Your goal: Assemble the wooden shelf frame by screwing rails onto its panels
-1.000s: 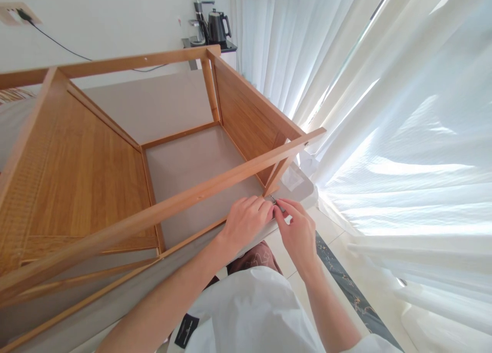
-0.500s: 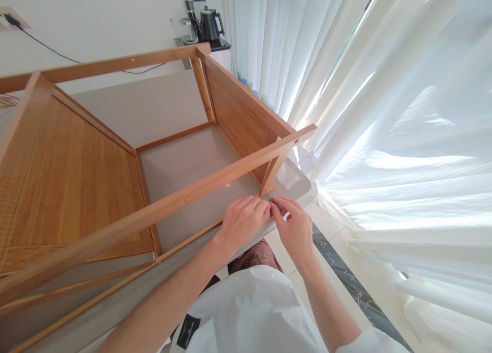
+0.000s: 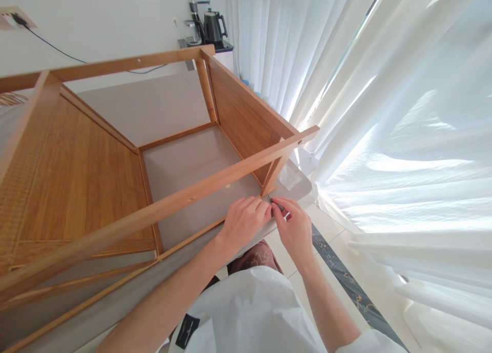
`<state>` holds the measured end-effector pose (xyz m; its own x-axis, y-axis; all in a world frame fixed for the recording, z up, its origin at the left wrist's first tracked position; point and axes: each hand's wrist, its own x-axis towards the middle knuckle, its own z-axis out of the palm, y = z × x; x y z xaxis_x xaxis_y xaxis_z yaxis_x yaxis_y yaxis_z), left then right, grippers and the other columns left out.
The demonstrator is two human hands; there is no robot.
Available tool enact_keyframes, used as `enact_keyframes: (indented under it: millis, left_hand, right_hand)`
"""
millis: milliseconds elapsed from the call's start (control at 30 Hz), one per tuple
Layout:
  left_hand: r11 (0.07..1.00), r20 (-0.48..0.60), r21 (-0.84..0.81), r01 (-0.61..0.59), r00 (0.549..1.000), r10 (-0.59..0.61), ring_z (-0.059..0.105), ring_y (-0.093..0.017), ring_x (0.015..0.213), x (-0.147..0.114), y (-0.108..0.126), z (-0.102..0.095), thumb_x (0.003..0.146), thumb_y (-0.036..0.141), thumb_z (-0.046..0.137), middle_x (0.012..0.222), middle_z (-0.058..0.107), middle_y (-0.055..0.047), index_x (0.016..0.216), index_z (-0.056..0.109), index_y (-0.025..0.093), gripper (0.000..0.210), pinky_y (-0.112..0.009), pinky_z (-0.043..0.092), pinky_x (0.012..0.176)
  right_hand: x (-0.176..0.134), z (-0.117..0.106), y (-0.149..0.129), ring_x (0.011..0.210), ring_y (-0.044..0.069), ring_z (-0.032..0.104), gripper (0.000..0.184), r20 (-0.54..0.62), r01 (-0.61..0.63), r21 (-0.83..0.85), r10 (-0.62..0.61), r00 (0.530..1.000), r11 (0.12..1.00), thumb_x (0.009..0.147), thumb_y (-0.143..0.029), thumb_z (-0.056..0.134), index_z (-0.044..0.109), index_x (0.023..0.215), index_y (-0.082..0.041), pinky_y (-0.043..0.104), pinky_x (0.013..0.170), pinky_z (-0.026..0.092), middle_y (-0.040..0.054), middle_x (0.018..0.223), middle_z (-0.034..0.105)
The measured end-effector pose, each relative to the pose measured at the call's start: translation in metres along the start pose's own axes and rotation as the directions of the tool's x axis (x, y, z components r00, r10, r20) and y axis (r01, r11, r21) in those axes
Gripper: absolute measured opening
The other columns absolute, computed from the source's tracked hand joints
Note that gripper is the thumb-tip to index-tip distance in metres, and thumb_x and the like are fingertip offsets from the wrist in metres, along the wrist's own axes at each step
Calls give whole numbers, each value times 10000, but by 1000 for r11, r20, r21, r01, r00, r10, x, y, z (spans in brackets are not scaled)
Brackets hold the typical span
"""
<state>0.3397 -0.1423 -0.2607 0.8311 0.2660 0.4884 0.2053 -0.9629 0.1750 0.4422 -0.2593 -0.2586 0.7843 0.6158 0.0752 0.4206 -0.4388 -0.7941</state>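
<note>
A brown wooden furniture frame [image 3: 172, 204] with slatted-looking panels lies on a grey tabletop [image 3: 207, 161]. At its near right corner, my right hand [image 3: 295, 232] pinches a small thin metal piece [image 3: 280, 206] between thumb and fingertips; its exact kind is too small to make out. Beside it, my left hand [image 3: 244, 222] is closed, its fingers curled over the lower rail near the corner post [image 3: 272, 176]. The two hands' fingertips nearly meet. What my left fingers grip is hidden behind the knuckles.
White curtains [image 3: 407, 138] hang along the right side. A clear plastic bag [image 3: 290, 176] lies on the table's right end. At the back stand a black kettle [image 3: 214, 26] and a glass-and-metal appliance. A black cord [image 3: 54, 46] runs from the wall socket behind the frame.
The camera view has shifted slightly, so the frame appears a little to the right and lower. Both hands keep nearly the same place and grip at the corner.
</note>
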Motion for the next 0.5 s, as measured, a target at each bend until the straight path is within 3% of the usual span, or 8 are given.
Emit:
enact_keyframes:
  millis: [200, 367, 500]
  left_hand:
    - [1000, -7, 4, -9, 1000, 9, 595, -146, 645, 0, 0, -1, 993, 186, 518, 657, 633, 12, 747, 580, 204, 254, -331, 371, 626]
    - [1000, 14, 1, 9, 1000, -9, 610, -150, 644, -2, -1, 2, 998, 200, 510, 660, 643, 7, 762, 583, 200, 248, -334, 371, 623]
    - [996, 53, -57, 69, 996, -66, 635, -154, 661, 0, 1, -3, 996, 205, 504, 687, 669, 9, 780, 593, 206, 234, -333, 393, 623]
  right_hand:
    - [-5, 5, 7, 760, 154, 637, 260, -29, 117, -66, -119, 993, 991, 948, -294, 560, 741, 1124, -235, 322, 758, 538, 54, 1132, 724]
    - [-10, 11, 12, 964, 198, 665, 266, -84, 293, -172, -310, 947, 941, 994, -262, 516, 738, 1137, -238, 361, 893, 533, 58, 1133, 729]
    - [-9, 11, 14, 999, 203, 671, 274, -94, 351, -197, -374, 923, 915, 1015, -252, 497, 748, 1124, -249, 361, 897, 541, 48, 1131, 746]
